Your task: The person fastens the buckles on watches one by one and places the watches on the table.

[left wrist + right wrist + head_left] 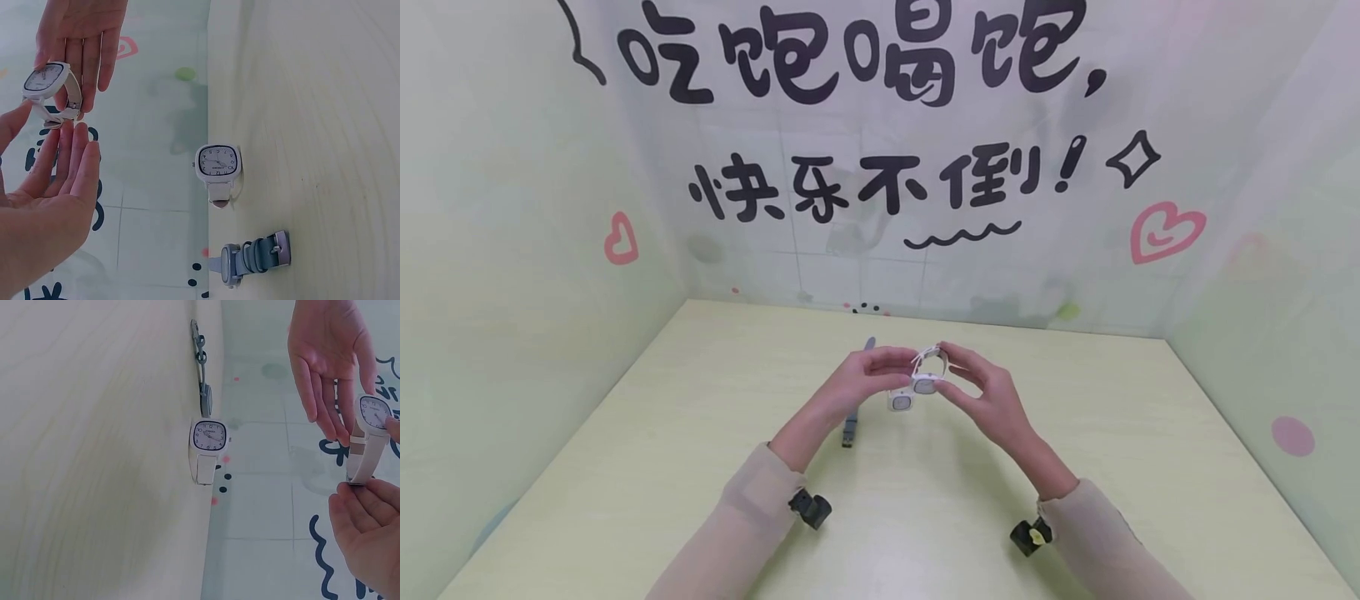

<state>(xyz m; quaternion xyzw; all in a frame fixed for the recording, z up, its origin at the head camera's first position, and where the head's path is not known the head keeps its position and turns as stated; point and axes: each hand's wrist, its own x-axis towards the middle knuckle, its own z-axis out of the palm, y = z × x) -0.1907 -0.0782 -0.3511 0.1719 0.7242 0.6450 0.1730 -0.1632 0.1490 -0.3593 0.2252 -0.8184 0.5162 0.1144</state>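
A white wristwatch (924,385) with its strap looped round is held up above the table between both hands. My left hand (868,373) holds it from the left, thumb at the case and fingers by the strap. From the right, my right hand (992,398) grips it, thumb against the case and fingertips at the strap's buckle end. A second white watch (218,161) stands on the table just below, dial showing. Beside it is a blue-grey watch (255,256) with a metal buckle, partly hidden by my left hand in the head view.
The pale wooden table (700,500) reaches back to a printed wall (850,275) with dark lettering. Side walls (1285,275) stand to left and right. Each wrist carries a small black camera (811,508).
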